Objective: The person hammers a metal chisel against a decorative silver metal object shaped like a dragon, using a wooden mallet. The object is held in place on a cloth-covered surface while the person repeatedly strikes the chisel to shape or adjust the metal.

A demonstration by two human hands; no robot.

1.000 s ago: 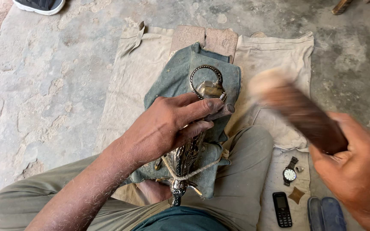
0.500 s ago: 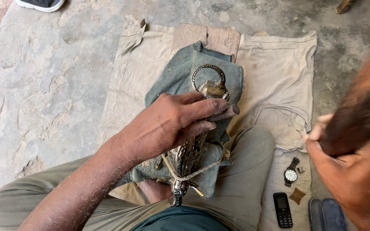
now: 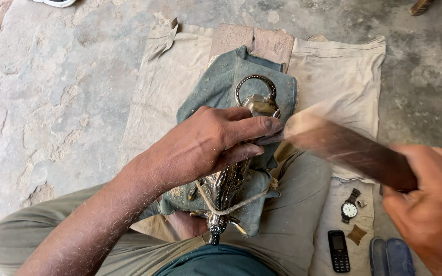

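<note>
1. Your left hand [image 3: 205, 145] presses down on the ornate metal piece [image 3: 226, 186], its grip closed around a thin tool [image 3: 269, 138] at the fingertips. The piece lies under your palm, lashed with cord [image 3: 231, 207] to a blue-grey cloth pad [image 3: 221, 87].
2. Your right hand [image 3: 431, 204] has its grip closed on a wooden mallet [image 3: 349, 148], blurred, its head just beside your left fingertips.
3. Risk: the mallet face lands so near your fingers that an off-line blow would hit them; a glancing strike could also skid the tool across the piece.
4. Materials: the piece is shiny, chased metal ending in a twisted ring [image 3: 256, 89]; the cloth is soft and worn, the mallet dark and rounded.
5. Below your right grip lie a wristwatch [image 3: 350, 208] and a small phone [image 3: 339, 250], within reach of a dropped mallet.
</note>
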